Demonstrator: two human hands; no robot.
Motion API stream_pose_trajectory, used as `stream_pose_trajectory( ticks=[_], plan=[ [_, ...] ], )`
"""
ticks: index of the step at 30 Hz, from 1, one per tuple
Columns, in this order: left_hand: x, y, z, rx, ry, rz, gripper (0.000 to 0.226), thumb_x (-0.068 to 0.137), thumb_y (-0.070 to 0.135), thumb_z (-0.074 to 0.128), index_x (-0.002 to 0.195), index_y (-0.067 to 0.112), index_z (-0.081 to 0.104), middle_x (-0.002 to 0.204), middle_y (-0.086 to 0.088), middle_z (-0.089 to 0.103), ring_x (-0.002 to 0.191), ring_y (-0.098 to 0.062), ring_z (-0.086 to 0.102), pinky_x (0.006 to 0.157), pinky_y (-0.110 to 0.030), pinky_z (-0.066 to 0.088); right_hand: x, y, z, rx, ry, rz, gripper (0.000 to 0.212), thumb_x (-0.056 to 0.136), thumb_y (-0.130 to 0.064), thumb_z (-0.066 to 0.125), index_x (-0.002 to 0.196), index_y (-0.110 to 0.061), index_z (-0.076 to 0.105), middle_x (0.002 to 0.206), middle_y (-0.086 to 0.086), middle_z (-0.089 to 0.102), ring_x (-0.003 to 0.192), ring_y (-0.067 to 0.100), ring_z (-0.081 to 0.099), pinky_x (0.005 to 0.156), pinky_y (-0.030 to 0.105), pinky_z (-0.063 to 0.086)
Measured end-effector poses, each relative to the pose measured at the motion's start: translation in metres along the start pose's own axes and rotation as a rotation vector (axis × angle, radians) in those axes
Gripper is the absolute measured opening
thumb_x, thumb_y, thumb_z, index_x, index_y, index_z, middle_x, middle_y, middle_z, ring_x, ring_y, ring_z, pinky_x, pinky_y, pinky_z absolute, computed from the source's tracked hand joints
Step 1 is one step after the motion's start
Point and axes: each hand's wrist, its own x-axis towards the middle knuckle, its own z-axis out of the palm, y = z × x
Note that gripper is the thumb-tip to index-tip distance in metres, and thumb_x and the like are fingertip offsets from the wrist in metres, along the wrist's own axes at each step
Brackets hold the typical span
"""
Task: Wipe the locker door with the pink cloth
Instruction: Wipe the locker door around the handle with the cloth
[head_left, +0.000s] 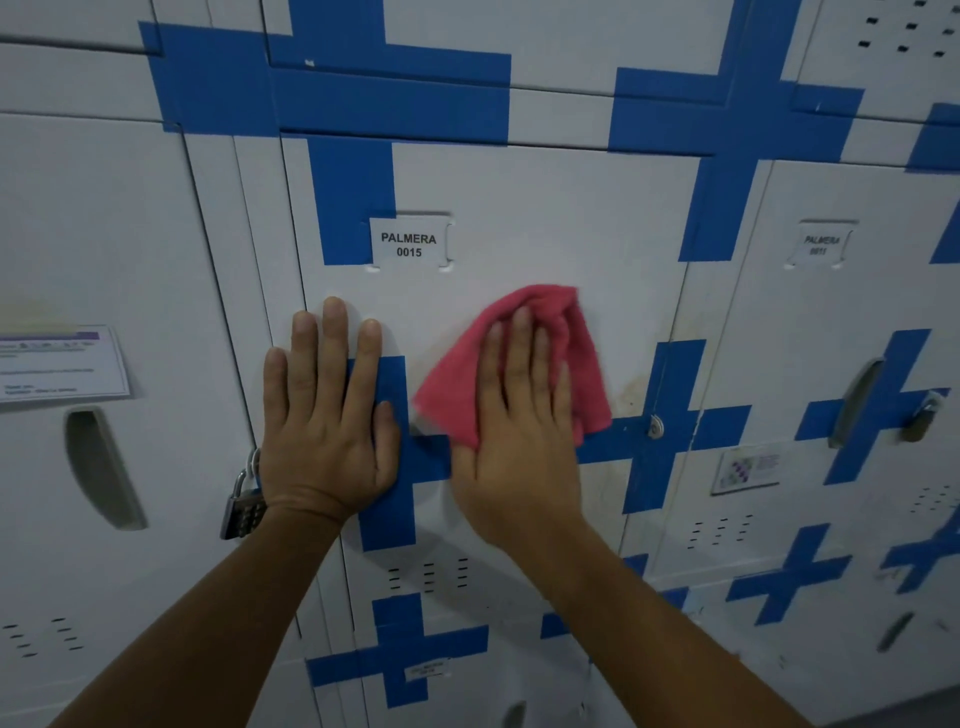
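The locker door (519, 218) is white with blue tape crosses and a label reading PALMERA 0015 (409, 245). My right hand (519, 431) lies flat on the pink cloth (576, 364) and presses it against the middle of the door. The cloth is bunched, and it sticks out above and to both sides of my fingers. My left hand (324, 415) rests flat on the door's left edge, fingers spread upward, holding nothing. A brownish stain (631, 395) shows on the door just right of the cloth.
A combination padlock (243, 506) hangs left of my left wrist. The door's small round lock (656, 427) sits to the right of the cloth. Neighbouring lockers have recessed handles (101, 467), a second padlock (922, 418), a paper notice (60, 364) and vent slots (428, 574).
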Motion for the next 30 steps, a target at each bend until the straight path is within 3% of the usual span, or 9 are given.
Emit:
stream_pose_trajectory(
  ticks=[6, 9, 12, 16, 18, 22, 25, 27, 30],
  plan=[
    [0.001, 0.0, -0.001, -0.021, 0.004, -0.007, 0.067, 0.101, 0.037, 0.024, 0.159, 0.009, 0.007, 0.164, -0.017, 0.002, 0.154, -0.031, -0.006, 0.125, -0.048, -0.003, 0.007, 0.042, -0.012, -0.069, 0.008, 0.123, 0.088, 0.094, -0.039, 0.037, 0.152, -0.021, -0.026, 0.163, 0.006, -0.027, 0.151, 0.025, -0.021, 0.124, 0.049, -0.006],
    [-0.001, 0.0, 0.001, -0.023, 0.017, -0.005, 0.067, 0.1, 0.036, 0.026, 0.159, 0.008, 0.009, 0.164, -0.017, 0.004, 0.154, -0.031, -0.006, 0.125, -0.049, -0.002, 0.015, 0.052, -0.023, 0.144, 0.157, 0.333, 0.087, 0.1, -0.043, 0.036, 0.142, -0.037, -0.041, 0.164, 0.002, -0.022, 0.153, 0.023, -0.015, 0.124, 0.052, 0.0],
    [-0.002, -0.001, 0.001, -0.011, 0.007, -0.001, 0.067, 0.1, 0.036, 0.025, 0.159, 0.009, 0.008, 0.165, -0.016, 0.002, 0.154, -0.03, -0.007, 0.125, -0.048, -0.003, 0.02, 0.034, -0.023, 0.342, 0.196, 0.478, 0.085, 0.102, -0.048, 0.037, 0.147, -0.035, -0.033, 0.163, -0.008, -0.024, 0.153, 0.02, -0.011, 0.123, 0.056, 0.006],
    [0.003, 0.004, -0.007, -0.009, -0.083, -0.043, 0.07, 0.099, 0.035, 0.028, 0.159, 0.009, 0.004, 0.165, -0.02, 0.002, 0.153, -0.031, -0.011, 0.124, -0.049, -0.007, 0.004, 0.025, -0.021, -0.01, -0.02, 0.041, 0.082, 0.097, -0.045, 0.026, 0.147, -0.023, -0.034, 0.16, 0.002, -0.03, 0.151, 0.024, -0.021, 0.124, 0.045, -0.007],
    [0.005, 0.012, -0.017, -0.03, -0.126, -0.036, 0.071, 0.099, 0.031, 0.033, 0.16, 0.008, 0.005, 0.165, -0.024, 0.0, 0.153, -0.035, -0.01, 0.123, -0.052, -0.01, 0.007, 0.046, -0.033, -0.148, -0.087, 0.003, 0.078, 0.095, -0.044, 0.024, 0.151, -0.018, -0.025, 0.163, 0.009, -0.021, 0.152, 0.029, -0.017, 0.124, 0.049, -0.002],
    [0.053, 0.029, -0.039, -0.031, -0.167, 0.239, 0.07, 0.098, 0.03, 0.034, 0.161, 0.013, 0.007, 0.167, -0.017, -0.005, 0.154, -0.034, -0.005, 0.123, -0.049, -0.012, 0.028, 0.084, -0.06, 0.068, -0.024, 0.426, 0.077, 0.105, -0.046, 0.026, 0.15, -0.02, -0.029, 0.163, 0.008, -0.025, 0.152, 0.029, -0.016, 0.124, 0.054, 0.007],
    [0.091, 0.046, -0.034, -0.036, -0.134, 0.169, 0.068, 0.101, 0.03, 0.035, 0.161, 0.015, 0.006, 0.167, -0.017, -0.005, 0.154, -0.033, -0.006, 0.123, -0.048, -0.011, 0.038, 0.074, -0.06, 0.311, 0.078, 0.564, 0.086, 0.102, -0.048, 0.036, 0.149, -0.025, -0.032, 0.164, -0.002, -0.025, 0.153, 0.023, -0.012, 0.123, 0.053, 0.015],
    [0.092, 0.053, -0.022, -0.007, -0.104, 0.115, 0.068, 0.101, 0.032, 0.036, 0.161, 0.014, 0.008, 0.167, -0.019, 0.002, 0.154, -0.036, -0.001, 0.124, -0.051, -0.006, 0.031, 0.052, -0.051, 0.279, 0.06, 0.463, 0.089, 0.102, -0.045, 0.037, 0.142, -0.032, -0.041, 0.161, -0.004, -0.029, 0.152, 0.021, -0.015, 0.124, 0.051, 0.01],
    [0.087, 0.053, -0.006, 0.026, -0.036, 0.119, 0.068, 0.103, 0.041, 0.037, 0.16, 0.012, 0.015, 0.165, -0.021, 0.009, 0.153, -0.038, 0.006, 0.124, -0.055, 0.0, 0.01, 0.038, -0.032, 0.002, -0.065, -0.004, 0.084, 0.101, -0.041, 0.037, 0.15, -0.023, -0.029, 0.161, 0.003, -0.028, 0.15, 0.024, -0.024, 0.124, 0.045, -0.008]
  ],
)
